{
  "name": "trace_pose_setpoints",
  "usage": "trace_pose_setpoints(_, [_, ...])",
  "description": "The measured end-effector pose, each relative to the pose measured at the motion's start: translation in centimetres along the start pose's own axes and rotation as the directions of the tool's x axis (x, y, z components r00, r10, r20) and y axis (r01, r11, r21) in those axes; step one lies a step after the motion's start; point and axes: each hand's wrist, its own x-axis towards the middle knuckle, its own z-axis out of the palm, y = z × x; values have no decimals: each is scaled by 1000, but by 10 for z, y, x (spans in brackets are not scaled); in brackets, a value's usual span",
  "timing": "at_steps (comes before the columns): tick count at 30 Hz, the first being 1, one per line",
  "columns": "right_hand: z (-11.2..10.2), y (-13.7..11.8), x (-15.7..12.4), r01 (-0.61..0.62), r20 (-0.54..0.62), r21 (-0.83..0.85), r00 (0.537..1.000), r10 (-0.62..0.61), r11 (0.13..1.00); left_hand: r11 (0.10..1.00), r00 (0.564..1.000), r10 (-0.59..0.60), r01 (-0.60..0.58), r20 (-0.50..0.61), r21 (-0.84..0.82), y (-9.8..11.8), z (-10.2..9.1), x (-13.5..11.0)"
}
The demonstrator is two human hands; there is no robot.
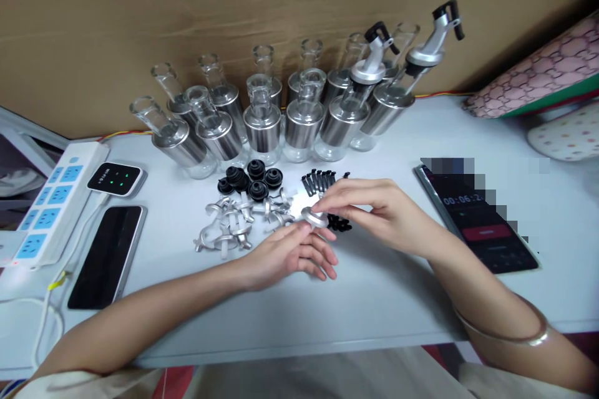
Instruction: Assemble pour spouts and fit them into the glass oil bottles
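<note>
My right hand (369, 212) pinches a silver pourer spout (314, 217) just above the white table (374, 299). My left hand (292, 255) lies palm up below it, fingers loosely spread, its fingertips touching the spout from underneath. A heap of silver spouts (234, 224) lies left of my hands. Black rubber stoppers (250, 182) sit behind the heap. Small black lever pieces (321, 181) lie behind my right hand's fingers.
Several glass bottles with steel sleeves (262, 124) stand in rows at the back; two at the right carry fitted pourers (374, 56). A phone with a running timer (482, 224) lies right. A dark phone (107, 255), power strip (51, 206) and small black device (116, 178) lie left.
</note>
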Motion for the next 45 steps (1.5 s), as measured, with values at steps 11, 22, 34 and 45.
trace_pose_setpoints(11, [-36,13,-9,-373,8,-161,925,379,914,999,998,40,-39,-45,20,-2,2,-1])
trace_pose_setpoints(22, [-17,25,-5,-354,181,-227,900,397,907,999,996,45,-44,-71,6,-1,4,-1])
trace_pose_setpoints(34, [-9,28,-5,-329,27,-398,929,370,856,999,998,30,-31,-59,-8,-2,2,0])
trace_pose_setpoints(45, [-2,8,-3,-357,-107,243,914,391,902,1000,997,8,-7,-77,18,0,4,0])
